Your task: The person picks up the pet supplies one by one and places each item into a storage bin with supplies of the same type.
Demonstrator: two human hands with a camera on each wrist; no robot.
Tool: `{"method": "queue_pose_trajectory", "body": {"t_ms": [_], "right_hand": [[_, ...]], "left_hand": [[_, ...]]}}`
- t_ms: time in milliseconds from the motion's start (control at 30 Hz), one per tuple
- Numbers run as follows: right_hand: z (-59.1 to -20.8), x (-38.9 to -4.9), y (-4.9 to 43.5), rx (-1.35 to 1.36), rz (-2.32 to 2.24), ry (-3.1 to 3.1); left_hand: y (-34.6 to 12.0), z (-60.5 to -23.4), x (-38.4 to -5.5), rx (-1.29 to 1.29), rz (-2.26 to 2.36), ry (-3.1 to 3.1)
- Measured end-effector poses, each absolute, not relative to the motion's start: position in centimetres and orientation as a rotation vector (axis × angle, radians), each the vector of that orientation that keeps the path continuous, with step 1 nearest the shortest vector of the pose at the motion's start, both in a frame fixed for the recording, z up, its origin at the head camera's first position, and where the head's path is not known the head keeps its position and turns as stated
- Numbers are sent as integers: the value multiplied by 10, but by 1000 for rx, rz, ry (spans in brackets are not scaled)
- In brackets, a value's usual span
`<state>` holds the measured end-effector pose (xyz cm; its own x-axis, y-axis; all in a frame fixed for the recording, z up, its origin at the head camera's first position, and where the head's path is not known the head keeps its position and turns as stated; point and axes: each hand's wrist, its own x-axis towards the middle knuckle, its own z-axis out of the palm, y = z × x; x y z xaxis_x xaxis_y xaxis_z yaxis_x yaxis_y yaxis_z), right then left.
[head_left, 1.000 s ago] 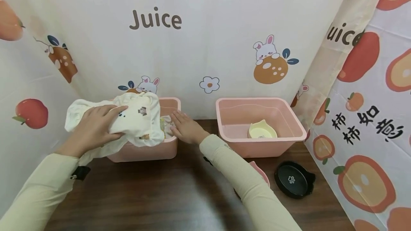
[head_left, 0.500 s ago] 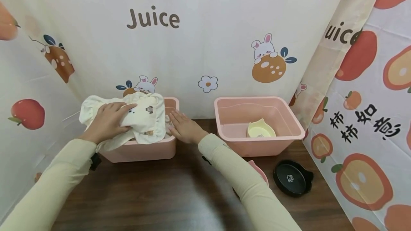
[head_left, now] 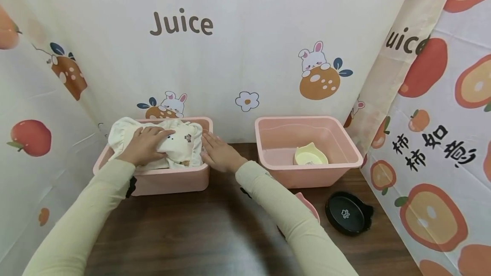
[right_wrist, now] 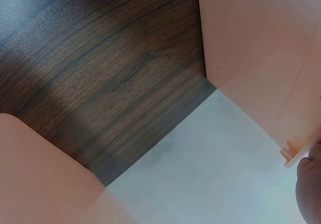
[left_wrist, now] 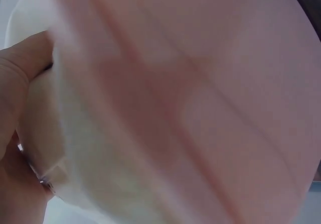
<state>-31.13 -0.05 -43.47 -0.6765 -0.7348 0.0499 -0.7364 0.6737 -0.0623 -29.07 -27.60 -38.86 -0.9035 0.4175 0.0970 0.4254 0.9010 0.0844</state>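
Note:
A folded cream-white cloth (head_left: 178, 145) with ruffled edges and small animal prints lies over the opening of the left pink bin (head_left: 168, 181). My left hand (head_left: 143, 146) grips it, thumb on the near side and fingers spread across the top. In the left wrist view the thumb and a finger pinch the cloth (left_wrist: 37, 108) beside the blurred pink wall (left_wrist: 251, 83) of the bin. My right hand (head_left: 222, 153) has its fingers straight, with the tips at the bin's right rim. Only fingertips (right_wrist: 308, 179) show at the rim in the right wrist view.
To the right stands a second pink bin (head_left: 307, 178) with a pale yellow cat-eared dish (head_left: 310, 155) inside. A black cat-eared dish (head_left: 348, 213) sits on the dark wooden table (head_left: 172, 233). My right forearm partly hides a pink dish (head_left: 308, 205). Printed curtains (head_left: 245, 54) close off the back.
My left hand has carried the cloth rightward and down, from above the left bin's left side into its opening. The right hand has stayed at the rim.

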Motion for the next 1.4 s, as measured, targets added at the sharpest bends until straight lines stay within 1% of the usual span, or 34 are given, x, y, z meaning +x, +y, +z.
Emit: {"method": "queue_pose_trajectory", "body": {"t_ms": [333,667,967,1133,1400], "right_hand": [[-439,-312,0,1240,102,-2846],[-442,-311,0,1231,130,-2844],[-446,-313,-1,1242,132,-2833],[-445,-313,-1,1239,135,-2823],[-443,-313,-1,1226,124,-2842]], "left_hand": [[-271,-408,-298,-664,-187,-3020],[-276,-426,-299,-660,-234,-3194],[-272,-431,-303,-586,-324,-3331],[-268,-432,-302,-491,-448,-3363],[-265,-444,-310,-369,-386,-3429]]}}
